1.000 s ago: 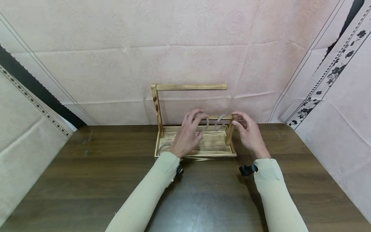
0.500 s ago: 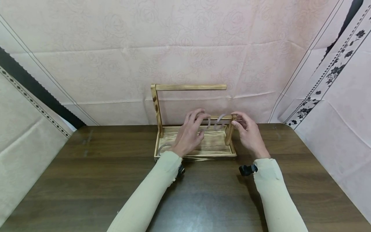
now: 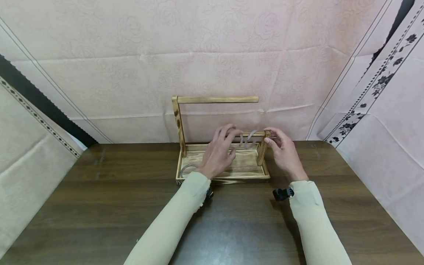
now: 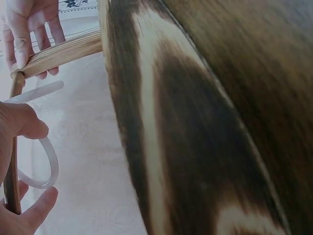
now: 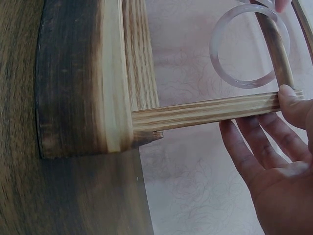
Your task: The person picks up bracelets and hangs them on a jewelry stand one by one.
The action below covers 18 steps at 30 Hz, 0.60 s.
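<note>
A wooden display stand (image 3: 216, 99) has a shallow tray base, a high bar and a lower bar (image 3: 258, 134). Pale translucent bangles hang on the lower bar; one bangle (image 5: 215, 44) hangs near its right end. My left hand (image 3: 218, 152) is over the lower bar with its fingers curved about another bangle (image 4: 53, 159), index finger across it and thumb at its lower edge. At the right end, my right hand (image 3: 286, 156) grips the top of the short post (image 5: 205, 110) between thumb and fingers, where the bar meets it.
Another bangle (image 3: 186, 169) lies in the tray's left front part, partly behind the left wrist. The stand is on a brown wooden table (image 3: 116, 206), near its back edge. A pale patterned cloth (image 3: 212, 55) hangs behind.
My left hand has slid slightly to the right along the lower bar, and its bangle has come closer to the one near the end. The right hand stays on the post.
</note>
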### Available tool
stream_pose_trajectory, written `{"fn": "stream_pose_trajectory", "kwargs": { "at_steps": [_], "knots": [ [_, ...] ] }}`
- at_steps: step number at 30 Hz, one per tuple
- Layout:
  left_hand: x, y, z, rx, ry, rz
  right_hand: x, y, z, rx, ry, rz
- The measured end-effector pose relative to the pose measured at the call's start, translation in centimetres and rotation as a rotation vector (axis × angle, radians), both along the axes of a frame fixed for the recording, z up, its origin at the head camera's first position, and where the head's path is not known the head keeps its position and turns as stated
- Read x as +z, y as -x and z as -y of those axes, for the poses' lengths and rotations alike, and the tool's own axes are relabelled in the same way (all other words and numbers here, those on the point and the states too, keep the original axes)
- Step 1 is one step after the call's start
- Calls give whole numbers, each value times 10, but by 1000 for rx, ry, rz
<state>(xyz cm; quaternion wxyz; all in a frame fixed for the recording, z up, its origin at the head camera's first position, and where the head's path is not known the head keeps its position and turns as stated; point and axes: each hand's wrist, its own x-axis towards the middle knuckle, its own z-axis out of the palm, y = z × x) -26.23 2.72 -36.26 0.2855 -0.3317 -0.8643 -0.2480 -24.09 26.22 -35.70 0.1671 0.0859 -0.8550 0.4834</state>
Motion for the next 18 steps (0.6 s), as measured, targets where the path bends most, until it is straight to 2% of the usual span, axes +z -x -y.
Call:
{"fn": "stream_pose_trajectory", "kwargs": {
  "at_steps": [18],
  "knots": [
    [1,1,-6,24,33,-22,1,-1,0,1,3,3]
  ]
}}
